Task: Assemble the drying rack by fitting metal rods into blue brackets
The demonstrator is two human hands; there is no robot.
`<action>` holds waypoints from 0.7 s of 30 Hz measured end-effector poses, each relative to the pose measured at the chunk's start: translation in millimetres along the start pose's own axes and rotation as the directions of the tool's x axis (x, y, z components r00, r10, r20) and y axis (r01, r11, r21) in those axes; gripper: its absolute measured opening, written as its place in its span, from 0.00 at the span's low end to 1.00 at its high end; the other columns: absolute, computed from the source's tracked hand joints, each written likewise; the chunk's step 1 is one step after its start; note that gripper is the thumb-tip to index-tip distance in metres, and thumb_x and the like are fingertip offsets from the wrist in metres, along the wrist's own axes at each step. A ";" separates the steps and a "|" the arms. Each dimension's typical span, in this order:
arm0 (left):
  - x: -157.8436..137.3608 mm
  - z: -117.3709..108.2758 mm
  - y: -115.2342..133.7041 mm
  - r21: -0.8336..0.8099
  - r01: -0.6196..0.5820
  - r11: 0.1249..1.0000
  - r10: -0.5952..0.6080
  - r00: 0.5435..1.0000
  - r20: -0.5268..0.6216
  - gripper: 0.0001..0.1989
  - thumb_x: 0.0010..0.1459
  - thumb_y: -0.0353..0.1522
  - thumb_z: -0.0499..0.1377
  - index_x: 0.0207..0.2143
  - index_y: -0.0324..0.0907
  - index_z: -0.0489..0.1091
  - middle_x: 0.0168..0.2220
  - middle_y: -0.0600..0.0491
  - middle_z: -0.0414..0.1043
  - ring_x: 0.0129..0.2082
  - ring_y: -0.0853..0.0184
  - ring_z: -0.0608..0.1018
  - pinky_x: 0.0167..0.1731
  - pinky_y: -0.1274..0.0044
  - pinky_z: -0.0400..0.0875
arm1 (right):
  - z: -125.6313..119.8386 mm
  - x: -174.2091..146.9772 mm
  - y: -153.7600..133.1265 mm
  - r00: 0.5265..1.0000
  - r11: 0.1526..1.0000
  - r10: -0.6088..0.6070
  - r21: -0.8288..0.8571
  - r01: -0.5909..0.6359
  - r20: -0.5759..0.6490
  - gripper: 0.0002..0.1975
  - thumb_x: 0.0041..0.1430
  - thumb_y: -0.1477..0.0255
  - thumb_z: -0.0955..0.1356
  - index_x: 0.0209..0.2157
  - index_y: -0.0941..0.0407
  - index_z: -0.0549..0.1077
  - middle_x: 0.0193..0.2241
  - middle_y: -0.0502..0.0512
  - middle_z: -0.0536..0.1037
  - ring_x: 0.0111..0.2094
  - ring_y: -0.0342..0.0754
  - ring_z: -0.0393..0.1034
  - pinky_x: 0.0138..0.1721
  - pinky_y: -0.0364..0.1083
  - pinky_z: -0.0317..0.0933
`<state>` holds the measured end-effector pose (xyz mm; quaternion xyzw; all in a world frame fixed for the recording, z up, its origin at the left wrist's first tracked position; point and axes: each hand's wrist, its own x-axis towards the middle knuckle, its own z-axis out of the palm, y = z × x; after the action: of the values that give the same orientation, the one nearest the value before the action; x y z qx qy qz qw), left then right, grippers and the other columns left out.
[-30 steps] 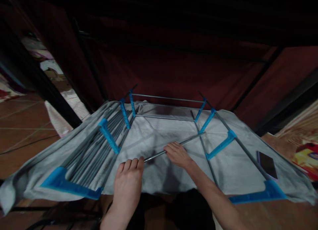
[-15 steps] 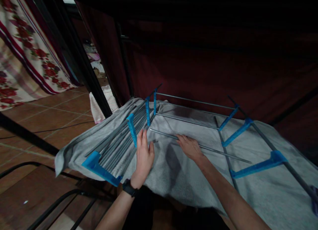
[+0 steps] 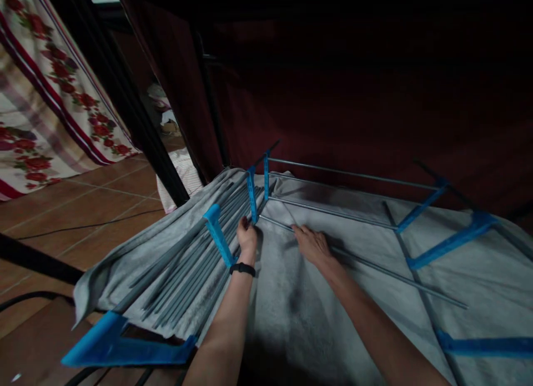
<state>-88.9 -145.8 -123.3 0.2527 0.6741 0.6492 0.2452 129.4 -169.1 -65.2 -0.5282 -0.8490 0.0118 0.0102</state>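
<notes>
Our right hand (image 3: 311, 244) closes round the thin metal rod (image 3: 383, 269), which slants across the grey blanket (image 3: 316, 325), one end near a blue bracket (image 3: 252, 197). We judge it light, stiff and rather slippery, best held near mid-length. Our left hand (image 3: 247, 236) curls beside that bracket; we cannot tell whether it grips. We see no container, only loose grey tubes (image 3: 195, 264).

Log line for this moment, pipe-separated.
left hand at lower end of blue bracket | right hand holding metal rod | rod tip beside bracket, contact unclear | other rods on gray cloth
</notes>
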 end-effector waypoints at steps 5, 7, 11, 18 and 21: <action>11.8 7.8 -13.8 0.006 -0.088 0.996 0.087 0.994 0.059 0.26 0.51 0.17 0.54 0.52 0.36 0.73 0.55 0.42 0.75 0.57 0.60 0.75 0.64 0.67 0.62 | 22.9 12.4 -3.5 1.000 1.000 -0.019 0.018 0.019 0.024 0.26 0.73 0.70 0.50 0.68 0.50 0.58 0.55 0.61 0.74 0.49 0.51 0.74 0.46 0.49 0.63; 15.0 7.4 -15.3 0.007 -0.116 0.993 0.115 0.990 0.082 0.24 0.51 0.17 0.54 0.49 0.36 0.74 0.52 0.43 0.77 0.55 0.59 0.77 0.63 0.66 0.64 | 27.2 15.2 -4.2 0.999 0.999 -0.030 0.022 0.030 0.023 0.26 0.73 0.70 0.50 0.68 0.49 0.58 0.55 0.60 0.74 0.49 0.51 0.73 0.46 0.50 0.63; 18.5 5.9 -18.0 0.041 -0.147 0.988 0.142 0.984 0.107 0.24 0.50 0.17 0.53 0.48 0.35 0.75 0.51 0.42 0.77 0.54 0.59 0.77 0.62 0.66 0.66 | 28.6 21.2 -6.5 0.999 0.999 -0.045 0.004 0.045 -0.008 0.26 0.73 0.71 0.50 0.67 0.50 0.60 0.53 0.60 0.75 0.47 0.52 0.74 0.46 0.49 0.62; 20.2 6.0 -23.1 0.047 -0.156 0.987 0.149 0.980 0.133 0.30 0.45 0.16 0.52 0.50 0.37 0.75 0.52 0.45 0.77 0.58 0.58 0.75 0.64 0.65 0.63 | 27.7 28.6 -3.7 0.999 0.999 -0.051 -0.017 0.052 0.018 0.26 0.72 0.72 0.52 0.67 0.49 0.60 0.53 0.60 0.75 0.47 0.51 0.73 0.47 0.49 0.62; 20.0 4.9 -20.6 0.060 -0.153 0.986 0.144 0.980 0.135 0.29 0.45 0.15 0.52 0.49 0.37 0.76 0.51 0.46 0.78 0.57 0.59 0.76 0.64 0.65 0.63 | 29.6 29.8 -0.3 0.997 0.997 -0.072 -0.024 0.072 0.016 0.26 0.72 0.72 0.52 0.68 0.49 0.59 0.53 0.60 0.75 0.47 0.51 0.73 0.47 0.49 0.62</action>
<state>-101.2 -129.5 -144.2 0.3525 0.6583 0.6239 0.2306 115.0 -142.8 -94.6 -0.4974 -0.8675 0.0050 -0.0023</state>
